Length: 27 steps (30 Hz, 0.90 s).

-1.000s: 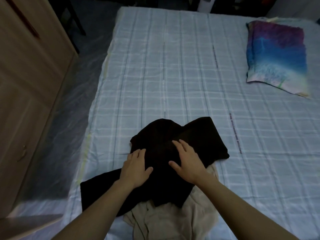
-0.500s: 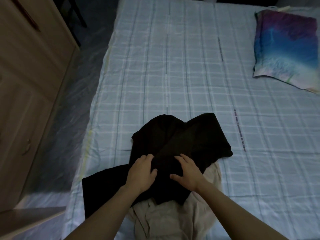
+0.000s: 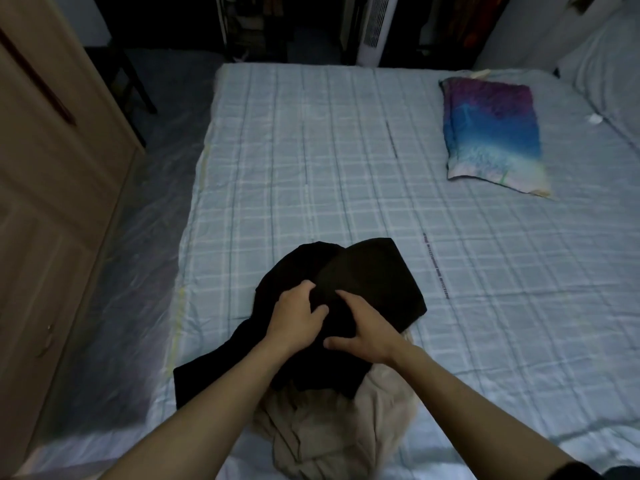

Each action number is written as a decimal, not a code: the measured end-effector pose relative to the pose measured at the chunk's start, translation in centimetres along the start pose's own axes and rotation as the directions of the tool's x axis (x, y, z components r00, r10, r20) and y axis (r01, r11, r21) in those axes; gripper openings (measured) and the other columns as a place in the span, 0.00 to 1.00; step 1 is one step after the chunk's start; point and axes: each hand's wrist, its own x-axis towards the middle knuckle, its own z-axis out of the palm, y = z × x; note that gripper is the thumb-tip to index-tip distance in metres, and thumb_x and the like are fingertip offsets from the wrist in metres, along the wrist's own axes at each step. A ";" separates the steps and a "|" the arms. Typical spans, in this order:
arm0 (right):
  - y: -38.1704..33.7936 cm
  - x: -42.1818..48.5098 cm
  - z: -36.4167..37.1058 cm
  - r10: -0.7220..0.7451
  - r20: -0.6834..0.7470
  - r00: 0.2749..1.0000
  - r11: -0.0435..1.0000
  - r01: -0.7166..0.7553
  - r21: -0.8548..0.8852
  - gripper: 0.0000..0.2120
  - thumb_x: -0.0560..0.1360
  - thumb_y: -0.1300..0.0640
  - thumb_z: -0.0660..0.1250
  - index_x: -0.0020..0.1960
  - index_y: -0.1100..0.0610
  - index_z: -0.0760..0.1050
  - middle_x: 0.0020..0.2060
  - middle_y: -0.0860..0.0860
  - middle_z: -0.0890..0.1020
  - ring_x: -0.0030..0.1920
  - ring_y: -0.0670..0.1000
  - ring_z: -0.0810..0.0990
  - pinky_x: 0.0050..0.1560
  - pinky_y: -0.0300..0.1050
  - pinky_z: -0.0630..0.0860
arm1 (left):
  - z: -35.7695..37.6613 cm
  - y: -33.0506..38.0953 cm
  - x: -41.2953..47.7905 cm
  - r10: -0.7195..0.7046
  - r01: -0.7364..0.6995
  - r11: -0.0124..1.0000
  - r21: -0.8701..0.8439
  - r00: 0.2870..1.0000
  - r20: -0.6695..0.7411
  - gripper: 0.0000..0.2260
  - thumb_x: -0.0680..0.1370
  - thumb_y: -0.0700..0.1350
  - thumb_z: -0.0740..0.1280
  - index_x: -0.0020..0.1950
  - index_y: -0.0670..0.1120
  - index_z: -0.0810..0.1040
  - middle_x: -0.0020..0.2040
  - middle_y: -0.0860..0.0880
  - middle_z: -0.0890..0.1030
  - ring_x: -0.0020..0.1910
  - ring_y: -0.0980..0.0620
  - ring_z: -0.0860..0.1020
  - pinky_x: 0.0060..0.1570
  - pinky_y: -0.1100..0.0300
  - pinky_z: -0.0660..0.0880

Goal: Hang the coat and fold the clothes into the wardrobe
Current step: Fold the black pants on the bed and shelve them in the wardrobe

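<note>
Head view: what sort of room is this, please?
Likely a bedroom: a wide bed with a colourful pillow, a wooden wardrobe alongside, and a black garment lying on the bed.

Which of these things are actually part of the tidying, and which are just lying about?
In the job: black cloth garment, with left hand and right hand on it; crumpled beige cloth garment beneath it; light wooden wardrobe.
Lying about: purple-and-blue pillow; white slatted appliance.

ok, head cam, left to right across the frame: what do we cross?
wardrobe → plastic-covered floor → black garment on the bed → pillow
</note>
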 end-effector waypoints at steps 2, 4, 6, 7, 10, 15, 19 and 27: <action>-1.6 -1.2 -0.6 -0.029 -0.023 0.999 0.999 0.030 0.037 0.55 0.64 0.36 0.76 0.80 0.50 0.49 0.77 0.49 0.59 0.75 0.48 0.60 0.75 0.47 0.61 | -1.7 1.8 0.0 -0.002 0.000 0.998 -0.061 0.999 -0.033 0.12 0.76 0.48 0.72 0.58 0.47 0.78 0.49 0.51 0.81 0.49 0.52 0.80 0.52 0.55 0.78; -3.2 -2.2 -0.9 -0.048 -0.071 0.996 0.997 0.052 0.057 0.60 0.61 0.34 0.77 0.80 0.49 0.45 0.78 0.48 0.57 0.76 0.47 0.57 0.76 0.46 0.59 | -3.1 3.5 0.1 -0.010 0.003 0.994 -0.106 0.998 -0.066 0.14 0.75 0.48 0.73 0.59 0.47 0.79 0.52 0.50 0.81 0.50 0.52 0.79 0.52 0.57 0.77; -4.8 -3.0 -1.3 -0.050 -0.171 0.984 0.994 0.066 0.092 0.62 0.59 0.35 0.78 0.80 0.47 0.43 0.77 0.47 0.57 0.76 0.46 0.58 0.75 0.46 0.61 | -4.2 5.1 0.3 -0.012 -0.001 0.990 -0.140 0.996 -0.092 0.16 0.74 0.49 0.74 0.59 0.47 0.79 0.54 0.49 0.81 0.52 0.51 0.80 0.53 0.57 0.77; -5.6 -3.4 -1.5 -0.051 -0.230 0.972 0.991 0.077 0.107 0.61 0.60 0.37 0.77 0.79 0.47 0.43 0.76 0.47 0.58 0.75 0.46 0.59 0.74 0.46 0.63 | -4.7 5.9 0.3 -0.004 -0.012 0.987 -0.161 0.995 -0.102 0.16 0.73 0.50 0.74 0.59 0.47 0.79 0.54 0.49 0.81 0.52 0.51 0.80 0.53 0.57 0.78; -7.4 -4.5 -2.6 -0.053 -0.376 0.925 0.988 0.103 0.116 0.52 0.63 0.43 0.71 0.79 0.49 0.48 0.73 0.48 0.64 0.72 0.46 0.64 0.70 0.45 0.67 | -6.2 8.4 -0.3 0.039 -0.059 0.967 -0.247 0.996 -0.085 0.17 0.72 0.49 0.76 0.59 0.48 0.79 0.54 0.50 0.82 0.51 0.53 0.81 0.53 0.58 0.79; -8.6 -6.6 -6.8 -0.005 -0.553 0.833 0.985 0.100 0.142 0.32 0.62 0.56 0.62 0.68 0.52 0.70 0.55 0.47 0.80 0.55 0.49 0.79 0.54 0.39 0.75 | -8.4 11.2 -2.3 0.177 -0.130 0.925 -0.356 0.979 0.102 0.33 0.58 0.52 0.81 0.62 0.56 0.77 0.54 0.48 0.82 0.52 0.51 0.83 0.54 0.53 0.81; -9.4 -8.4 -9.4 0.011 -0.618 0.786 0.986 0.095 0.138 0.26 0.61 0.59 0.60 0.59 0.54 0.76 0.42 0.45 0.79 0.44 0.47 0.79 0.41 0.31 0.69 | -8.9 13.0 -3.9 0.345 -0.275 0.885 -0.375 0.929 0.132 0.32 0.62 0.39 0.81 0.64 0.53 0.77 0.55 0.48 0.81 0.51 0.53 0.83 0.53 0.58 0.81; -10.7 -11.3 -13.1 0.019 -0.729 0.684 0.993 0.075 0.096 0.25 0.66 0.72 0.61 0.59 0.56 0.78 0.46 0.48 0.81 0.46 0.45 0.79 0.44 0.26 0.70 | -10.6 15.6 -5.6 0.483 -0.451 0.868 -0.207 0.865 0.137 0.34 0.67 0.38 0.77 0.71 0.54 0.69 0.57 0.51 0.79 0.50 0.58 0.81 0.49 0.64 0.80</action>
